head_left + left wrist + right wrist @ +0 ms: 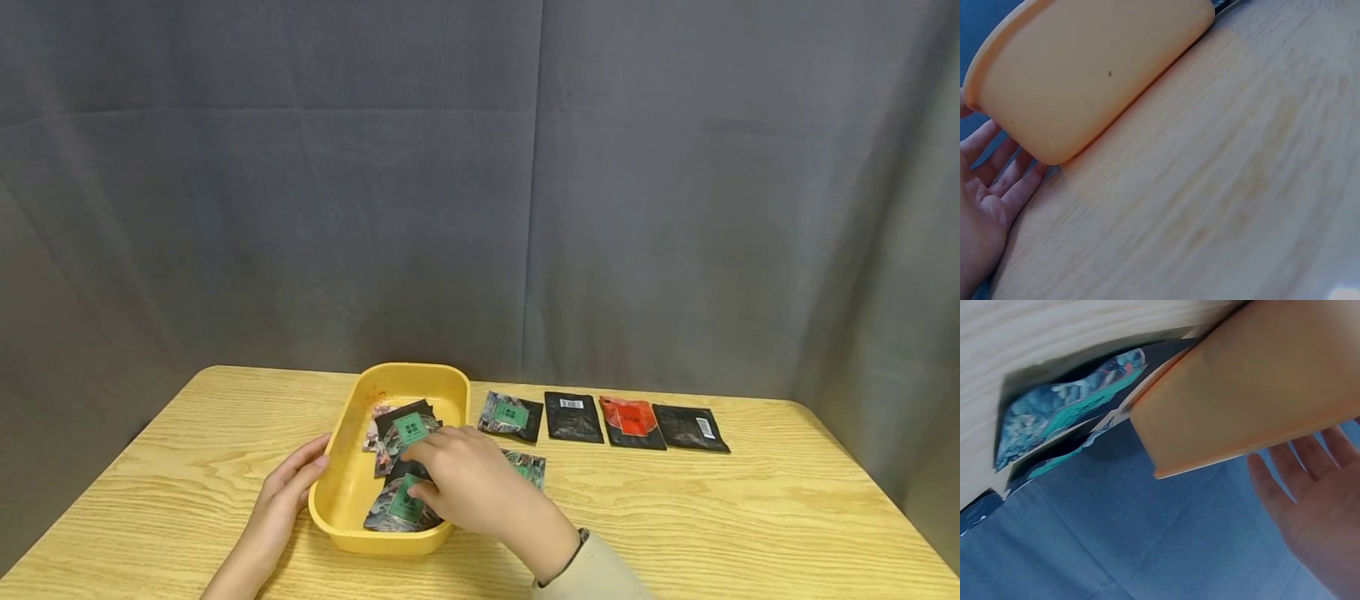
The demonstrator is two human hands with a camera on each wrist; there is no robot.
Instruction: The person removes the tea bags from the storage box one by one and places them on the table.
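Observation:
A yellow plastic bin (322,500) stands on the table, holding several small flat packets. One black packet with a green label (410,427) lies in the middle of the bin, over a pinkish one (371,433). Another green-labelled packet (403,506) lies at its near end. My left hand (281,492) touches the bin's left side, fingers fairly straight along the outer wall and thumb at the rim. Over the right rim reaches my right hand (468,479), thumb and fingers apart above the packets. Whether its fingertips touch a packet is hard to tell.
Right of the bin, a row holds a green-labelled packet (512,417), a black one with a barcode (573,417), a red one (632,422) and another black one (690,427). A further packet (528,467) is partly hidden by my right hand. Grey curtain (480,208) hangs behind.

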